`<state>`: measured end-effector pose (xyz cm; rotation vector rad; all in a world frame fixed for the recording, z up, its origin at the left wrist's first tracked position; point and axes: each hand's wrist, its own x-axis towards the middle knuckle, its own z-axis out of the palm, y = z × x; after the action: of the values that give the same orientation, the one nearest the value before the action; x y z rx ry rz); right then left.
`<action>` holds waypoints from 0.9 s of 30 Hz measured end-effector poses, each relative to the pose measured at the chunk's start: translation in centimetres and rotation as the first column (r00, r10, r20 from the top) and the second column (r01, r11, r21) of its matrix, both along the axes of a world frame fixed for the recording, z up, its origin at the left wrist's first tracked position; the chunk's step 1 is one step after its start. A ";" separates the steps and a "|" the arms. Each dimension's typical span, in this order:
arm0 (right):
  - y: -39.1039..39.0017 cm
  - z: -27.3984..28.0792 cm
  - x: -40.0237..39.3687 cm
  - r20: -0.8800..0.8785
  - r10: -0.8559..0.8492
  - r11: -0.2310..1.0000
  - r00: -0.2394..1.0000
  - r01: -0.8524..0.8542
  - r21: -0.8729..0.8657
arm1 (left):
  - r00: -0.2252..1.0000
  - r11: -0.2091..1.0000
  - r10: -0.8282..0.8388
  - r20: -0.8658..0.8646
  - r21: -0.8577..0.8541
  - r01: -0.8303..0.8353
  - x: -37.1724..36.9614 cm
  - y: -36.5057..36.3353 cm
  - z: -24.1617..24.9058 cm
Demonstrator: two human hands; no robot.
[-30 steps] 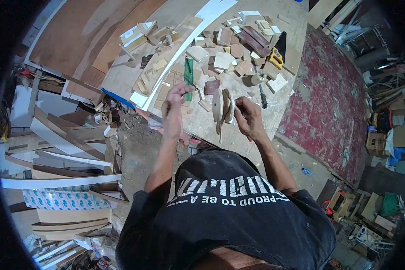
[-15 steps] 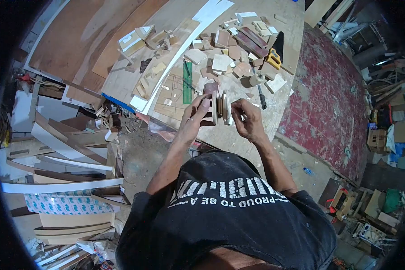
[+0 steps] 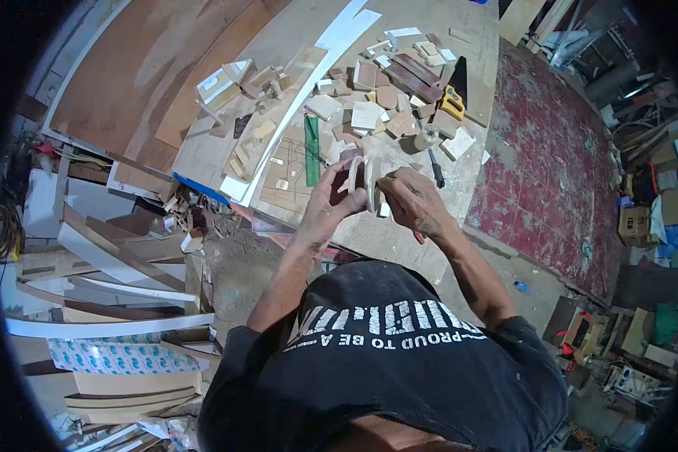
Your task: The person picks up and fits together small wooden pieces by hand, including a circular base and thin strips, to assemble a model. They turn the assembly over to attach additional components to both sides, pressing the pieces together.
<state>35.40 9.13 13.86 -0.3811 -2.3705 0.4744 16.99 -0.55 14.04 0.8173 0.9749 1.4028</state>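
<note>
Near the front edge of the worktable (image 3: 388,235), my left hand (image 3: 330,203) grips a round layered wooden piece (image 3: 372,184) from its left side, fingers wrapped on the rim. My right hand (image 3: 416,202) is closed against the right face of the piece, its fingers bent. A small red-tipped thing (image 3: 419,237) shows under my right hand; what it is I cannot make out. Just beyond the hands lie wood offcuts (image 3: 367,114) and a green strip (image 3: 312,151).
A yellow-handled saw (image 3: 453,102) lies at the table's right side, with a dark-handled tool (image 3: 437,169) nearer. A long white strip (image 3: 297,98) crosses the table. Curved boards (image 3: 113,328) are stacked at left. Red flooring (image 3: 546,166) lies to the right.
The round piece has turned and its discs look differently angled. My right hand has closed in against it, and the red-tipped thing has come into view. The whole view has shifted slightly.
</note>
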 end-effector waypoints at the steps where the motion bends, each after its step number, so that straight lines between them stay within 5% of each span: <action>1: 0.2 0.3 0.0 0.020 0.040 0.999 0.999 -0.041 0.032 | 0.999 1.000 -0.007 -0.044 0.009 0.007 0.2 0.0 -0.1; 5: 0.8 0.7 0.0 0.028 0.059 0.994 0.998 -0.061 0.092 | 0.980 0.984 0.058 -0.192 0.179 -0.023 0.9 0.5 -1.8; 10: 0.7 0.5 0.3 -0.121 0.027 0.965 0.992 -0.058 -0.255 | 0.981 0.983 0.029 -0.191 0.186 0.007 0.5 -0.1 0.1; 13: 0.7 0.0 0.5 -0.144 0.010 0.950 0.989 -0.055 -0.307 | 0.981 0.991 0.012 -0.192 0.130 0.013 -0.3 -0.1 -0.1; 27: 0.3 -0.1 0.5 -0.171 0.013 0.964 0.985 -0.057 -0.260 | 0.933 0.980 -0.023 -0.358 0.177 0.092 -0.4 0.1 0.0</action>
<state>35.90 9.46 13.73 -0.4024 -2.1578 0.8122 16.55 -0.49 14.03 1.2667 1.0884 1.3370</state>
